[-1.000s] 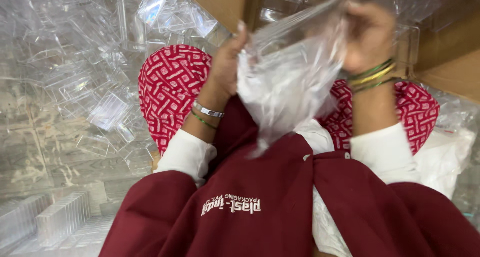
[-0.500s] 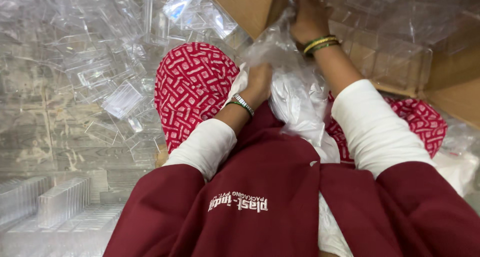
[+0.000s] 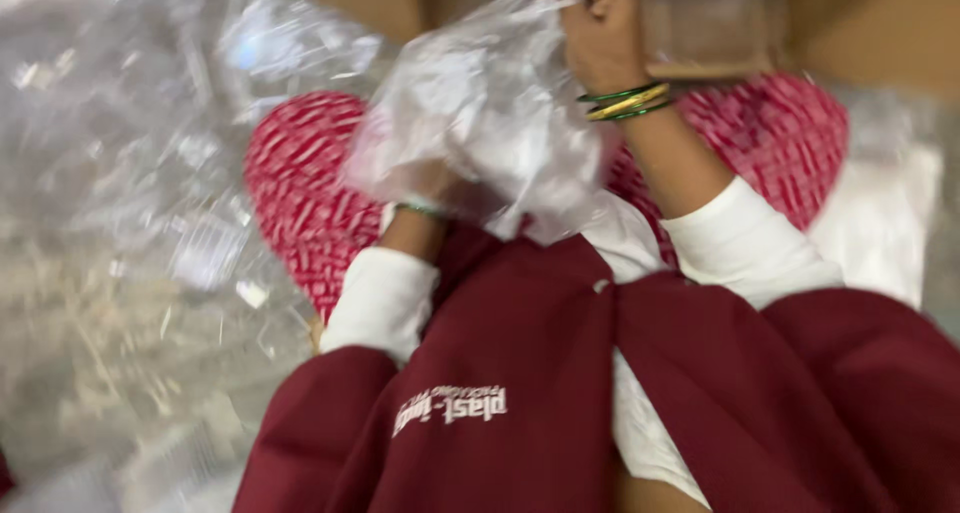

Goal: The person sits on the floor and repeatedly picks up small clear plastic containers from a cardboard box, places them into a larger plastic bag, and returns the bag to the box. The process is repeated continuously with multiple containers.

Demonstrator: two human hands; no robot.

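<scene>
Gripping the top of one clear plastic bag point(image 3: 490, 113), right hand point(image 3: 600, 33) is raised, three bangles point(image 3: 625, 101) below it; left hand point(image 3: 425, 188) is buried under the bag, grip unclear.

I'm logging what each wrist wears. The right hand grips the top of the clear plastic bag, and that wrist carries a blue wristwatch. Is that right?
Not quite. The right hand does grip the top of the clear plastic bag, but its wrist carries green and yellow bangles, not a blue wristwatch. The head view shows this.
</scene>
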